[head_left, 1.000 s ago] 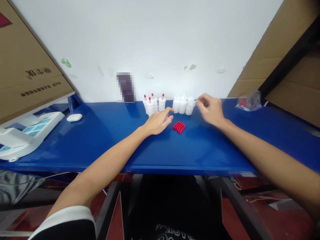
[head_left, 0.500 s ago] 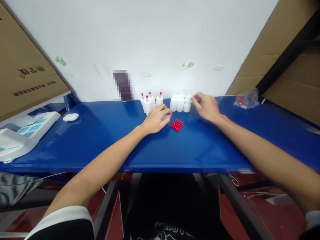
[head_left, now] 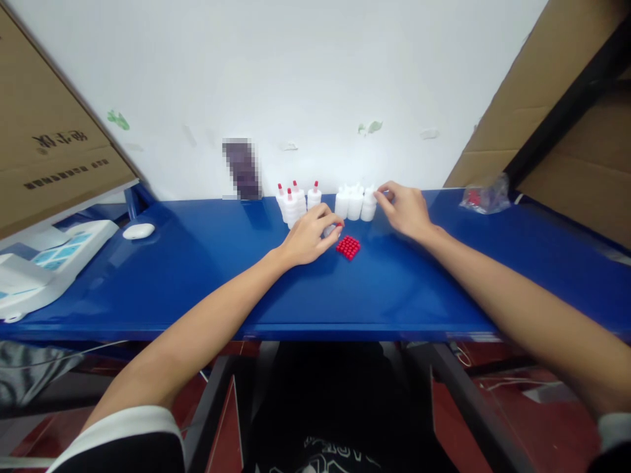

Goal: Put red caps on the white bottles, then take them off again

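On the blue table [head_left: 207,276] lies a tight cluster of small red caps [head_left: 348,247]. My left hand [head_left: 308,236] rests just left of the cluster, fingers curled, a red cap pinched at its fingertips. Behind it stand several white bottles with red caps [head_left: 296,200]. To their right stand uncapped white bottles [head_left: 355,202]. My right hand [head_left: 404,209] is closed at the rightmost uncapped bottle, fingertips on it.
A white device with a blue panel [head_left: 39,266] and a white mouse [head_left: 139,230] sit at the table's left. A clear plastic bag with red pieces [head_left: 486,194] lies at the far right. Cardboard boxes [head_left: 49,151] flank both sides against the white wall.
My left hand's fingers curled from stretched out into a pinch on a red cap. My right hand shifted slightly left along the uncapped bottles.
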`<state>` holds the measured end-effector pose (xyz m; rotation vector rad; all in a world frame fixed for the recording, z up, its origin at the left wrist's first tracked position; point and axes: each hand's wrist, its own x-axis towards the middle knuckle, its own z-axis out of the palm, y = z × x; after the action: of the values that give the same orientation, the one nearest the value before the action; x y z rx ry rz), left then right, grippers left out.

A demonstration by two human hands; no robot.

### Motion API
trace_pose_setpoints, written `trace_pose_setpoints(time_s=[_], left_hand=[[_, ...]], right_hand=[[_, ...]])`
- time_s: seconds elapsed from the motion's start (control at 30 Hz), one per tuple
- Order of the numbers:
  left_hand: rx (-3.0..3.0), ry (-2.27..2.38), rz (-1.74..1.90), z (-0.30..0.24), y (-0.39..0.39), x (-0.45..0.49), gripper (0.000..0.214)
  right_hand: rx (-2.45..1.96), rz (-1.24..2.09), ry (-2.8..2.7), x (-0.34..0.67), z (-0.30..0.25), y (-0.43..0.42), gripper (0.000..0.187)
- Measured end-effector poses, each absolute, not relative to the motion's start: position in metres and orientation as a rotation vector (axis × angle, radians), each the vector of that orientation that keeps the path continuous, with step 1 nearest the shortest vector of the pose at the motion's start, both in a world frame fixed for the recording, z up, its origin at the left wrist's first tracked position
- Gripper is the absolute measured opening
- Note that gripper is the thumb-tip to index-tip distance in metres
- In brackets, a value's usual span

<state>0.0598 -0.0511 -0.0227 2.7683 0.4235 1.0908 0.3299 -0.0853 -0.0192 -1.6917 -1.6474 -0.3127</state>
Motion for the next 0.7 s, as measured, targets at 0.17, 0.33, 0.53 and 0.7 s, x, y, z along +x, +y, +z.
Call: trace_pose_setpoints(time_s=[0.17,0.33,0.53,0.7], left_hand=[[2.685,0.41,1.127,-0.026,-0.049,0.062,0.022],[2.633,0.351,1.223,-0.027,-0.048,0.063,0.021],[2.591,0.323,1.261,-0.025,-0.054,0.065,0.021],[2.518,0.402,1.298,-0.023,-0.06,0.065,0.021]], right_hand=[[-1.681,-0.316,-1.626,0.324,-0.017,-0.086,0.027],[-1.71,-0.292,-1.499,0.317,-0.01,-0.092,0.022],[-1.551,-0.236,-1.526,0.308,-0.003,-0.108,0.03],[-1.255,0.036,-1.972,0.282,-0.003,-0.127,0.032]])
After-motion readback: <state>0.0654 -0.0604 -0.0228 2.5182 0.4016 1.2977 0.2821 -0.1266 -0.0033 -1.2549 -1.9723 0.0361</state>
